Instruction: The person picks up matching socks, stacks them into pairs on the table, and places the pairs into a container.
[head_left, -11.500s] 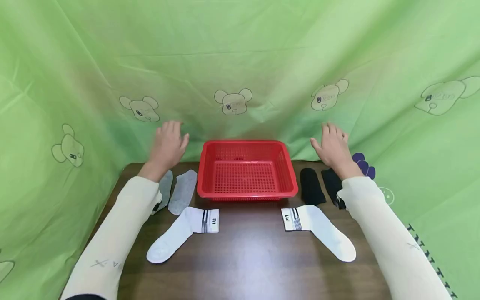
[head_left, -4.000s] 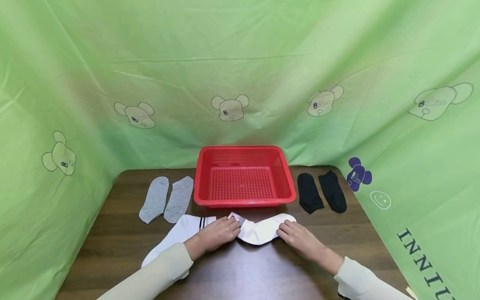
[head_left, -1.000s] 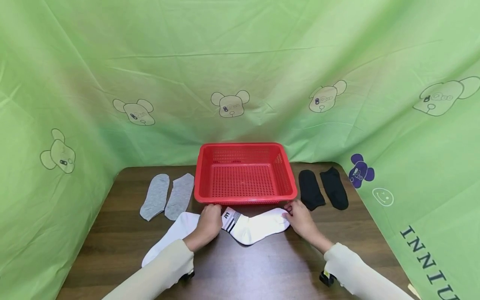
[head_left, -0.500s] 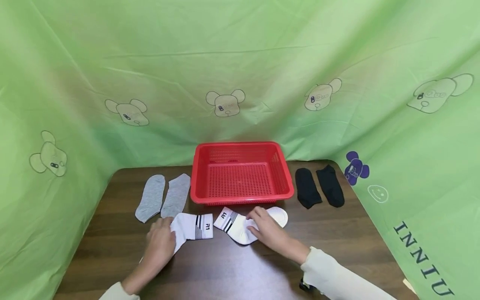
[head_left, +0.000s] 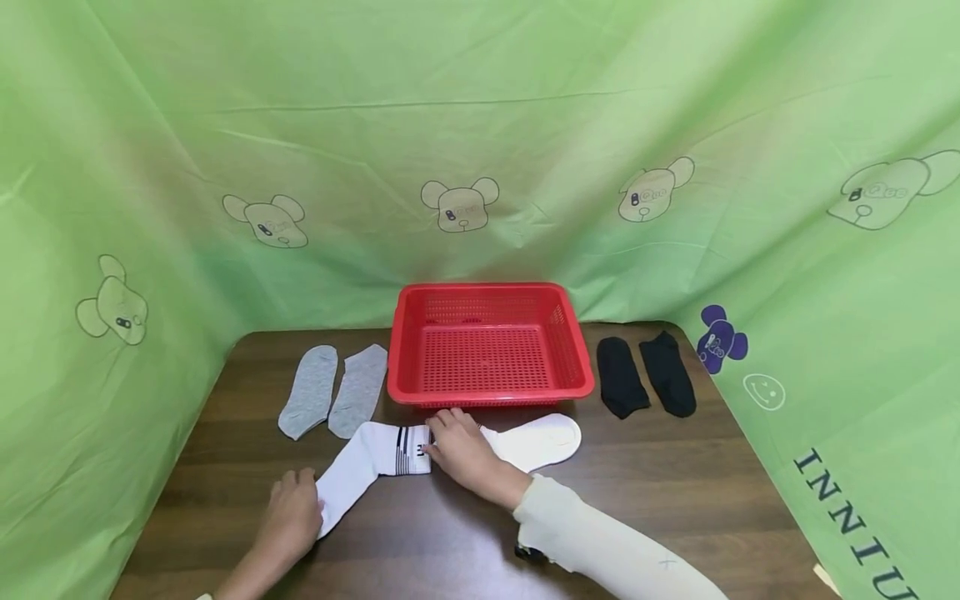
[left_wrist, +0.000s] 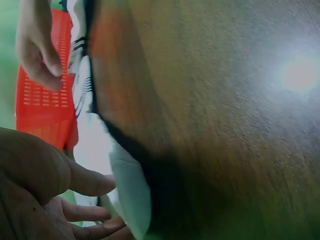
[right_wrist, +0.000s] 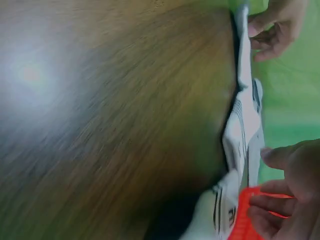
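Note:
In the head view, the left white sock (head_left: 348, 475) lies bent on the table, its striped cuff toward the middle. My left hand (head_left: 294, 510) is at its toe end, covering the tip. In the left wrist view the thumb (left_wrist: 95, 182) touches the sock's toe (left_wrist: 132, 190), fingers loosely extended beside it. My right hand (head_left: 465, 450) is over the gap between the two cuffs, fingertips right at the left sock's cuff, thumb apart from the fingers. The right white sock (head_left: 543, 442) lies flat to the right; my right hand hides its cuff.
A red plastic basket (head_left: 491, 397) stands behind the white socks. Two grey ankle socks (head_left: 309, 392) lie left of it, two black ankle socks (head_left: 621, 379) right of it. A green printed curtain (head_left: 465, 100) encloses the table (head_left: 675, 508) at the back and sides.
The right white sock was shifted left to the middle, its cuff now near the other's. Both hands then let go of it and moved left, to the left white sock's toe and cuff.

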